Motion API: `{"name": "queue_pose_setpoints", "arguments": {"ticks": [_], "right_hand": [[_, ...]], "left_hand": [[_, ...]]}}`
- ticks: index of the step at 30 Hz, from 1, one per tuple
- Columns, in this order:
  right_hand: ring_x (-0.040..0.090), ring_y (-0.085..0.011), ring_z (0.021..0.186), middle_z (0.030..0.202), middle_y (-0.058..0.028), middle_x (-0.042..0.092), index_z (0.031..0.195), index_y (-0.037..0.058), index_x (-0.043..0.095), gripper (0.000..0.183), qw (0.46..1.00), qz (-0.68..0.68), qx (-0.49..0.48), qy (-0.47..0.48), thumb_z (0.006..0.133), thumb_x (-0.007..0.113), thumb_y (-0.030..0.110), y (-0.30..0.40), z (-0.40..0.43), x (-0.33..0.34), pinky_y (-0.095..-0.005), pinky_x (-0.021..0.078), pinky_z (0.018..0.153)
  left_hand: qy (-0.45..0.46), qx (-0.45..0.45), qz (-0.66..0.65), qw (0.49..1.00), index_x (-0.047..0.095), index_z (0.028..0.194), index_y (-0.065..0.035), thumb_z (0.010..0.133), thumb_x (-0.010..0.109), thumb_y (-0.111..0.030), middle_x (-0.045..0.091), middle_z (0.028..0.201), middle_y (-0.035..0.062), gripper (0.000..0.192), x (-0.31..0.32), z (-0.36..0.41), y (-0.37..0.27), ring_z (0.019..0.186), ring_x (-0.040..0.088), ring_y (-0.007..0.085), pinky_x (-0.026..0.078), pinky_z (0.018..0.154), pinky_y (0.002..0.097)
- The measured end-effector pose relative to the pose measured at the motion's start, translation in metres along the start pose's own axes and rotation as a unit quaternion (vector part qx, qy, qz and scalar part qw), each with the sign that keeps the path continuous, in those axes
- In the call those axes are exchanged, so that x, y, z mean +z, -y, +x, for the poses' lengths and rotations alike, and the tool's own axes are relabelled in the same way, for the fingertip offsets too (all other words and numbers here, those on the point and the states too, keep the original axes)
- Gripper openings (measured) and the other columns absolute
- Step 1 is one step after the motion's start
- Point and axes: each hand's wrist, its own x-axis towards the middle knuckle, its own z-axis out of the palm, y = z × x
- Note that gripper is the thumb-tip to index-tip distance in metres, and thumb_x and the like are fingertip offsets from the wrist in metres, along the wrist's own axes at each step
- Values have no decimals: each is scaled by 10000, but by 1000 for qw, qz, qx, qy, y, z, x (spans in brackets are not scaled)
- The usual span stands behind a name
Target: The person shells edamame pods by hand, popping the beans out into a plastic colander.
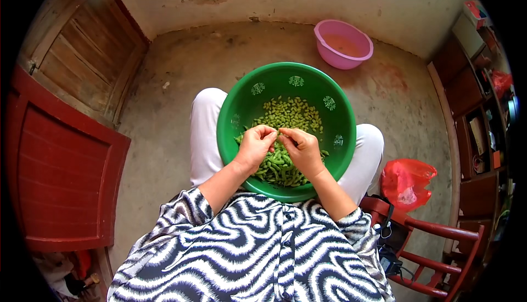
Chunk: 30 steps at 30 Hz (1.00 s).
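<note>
A green plastic basin (229, 108) with pierced patterns in its wall rests in my lap, between my knees. Shelled green soybeans (293, 112) are spread over its far part, and a heap of unshelled soybean pods (280, 165) fills the part nearest me. My left hand (257, 145) and my right hand (302, 147) meet fingertip to fingertip above the basin's middle. Thumbs and forefingers of both are pinched together around a small green pod (279, 131), mostly hidden by the fingers.
A pink basin (345, 57) stands on the concrete floor near the far wall. To my right are a red plastic bag (407, 182), a red wooden chair (438, 230) with cables and a dark shelf unit (473, 137). At left, a red door panel (68, 170).
</note>
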Motion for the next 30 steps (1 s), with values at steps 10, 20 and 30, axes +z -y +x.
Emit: {"name": "queue_pose_setpoints", "arguments": {"ticks": [10, 20, 30], "right_hand": [[337, -23, 413, 535, 51, 442, 847, 41, 602, 95, 842, 367, 396, 8, 798, 594, 123, -7, 8, -13, -173, 236, 357], [298, -19, 407, 537, 63, 400, 937, 63, 577, 174, 826, 379, 414, -46, 850, 546, 211, -5, 17, -23, -169, 201, 346], [316, -52, 391, 549, 17, 424, 731, 94, 482, 208, 805, 434, 402, -35, 870, 520, 244, -15, 14, -24, -190, 218, 337]], "left_hand": [[60, 25, 11, 998, 569, 823, -23, 845, 549, -91, 537, 691, -9, 75, 3, 0, -1, 590, 483, 59, 409, 540, 184], [19, -5, -12, 1000, 589, 841, -20, 815, 591, -87, 583, 728, 11, 72, 1, 5, -4, 618, 528, 71, 446, 559, 190], [41, 73, 69, 994, 570, 950, -4, 812, 555, -32, 571, 834, 19, 142, 15, 16, 0, 752, 529, 77, 441, 644, 202]]}}
